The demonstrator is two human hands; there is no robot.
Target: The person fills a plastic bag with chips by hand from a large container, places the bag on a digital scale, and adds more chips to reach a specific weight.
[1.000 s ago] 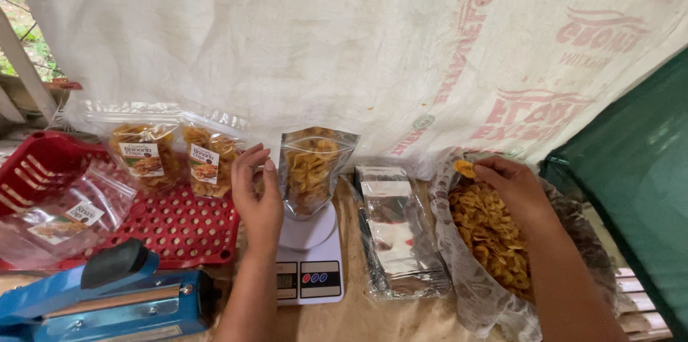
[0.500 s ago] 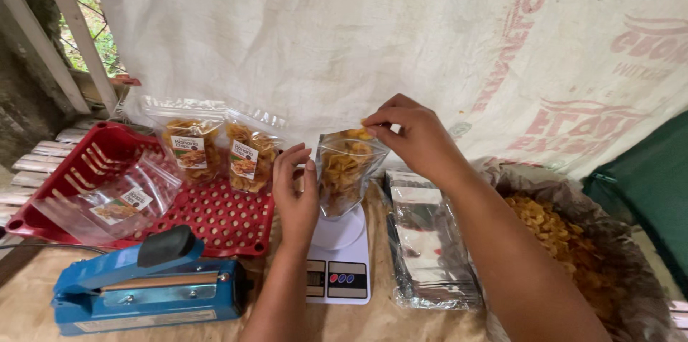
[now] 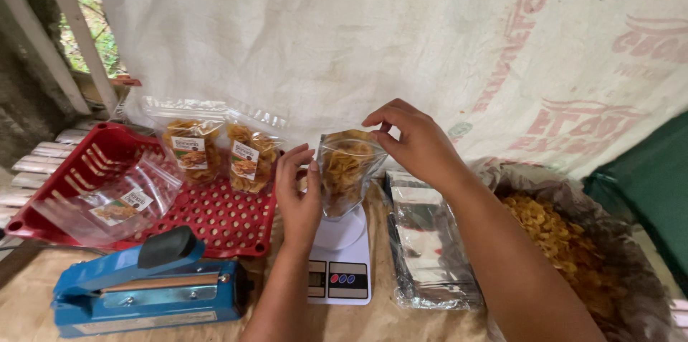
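since a moment ago both hands hold steady, left hand (image 3: 299, 195) bracing and right hand (image 3: 412, 143) pinching the chip pouch (image 3: 345, 170) on the scale (image 3: 338, 259) between them.

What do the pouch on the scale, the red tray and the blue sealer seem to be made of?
Pouch: clear glossy plastic film; the yellow chips show through.
Tray: red moulded plastic, probably, with a perforated floor and slotted walls.
Sealer: blue painted metal or hard plastic, unclear which; its handle looks like black plastic.

Brown-paper-covered table (image 3: 29, 306) with red basket (image 3: 215, 224), blue heat sealer (image 3: 143, 288), white scale (image 3: 340, 263), empty pouches (image 3: 430, 249)
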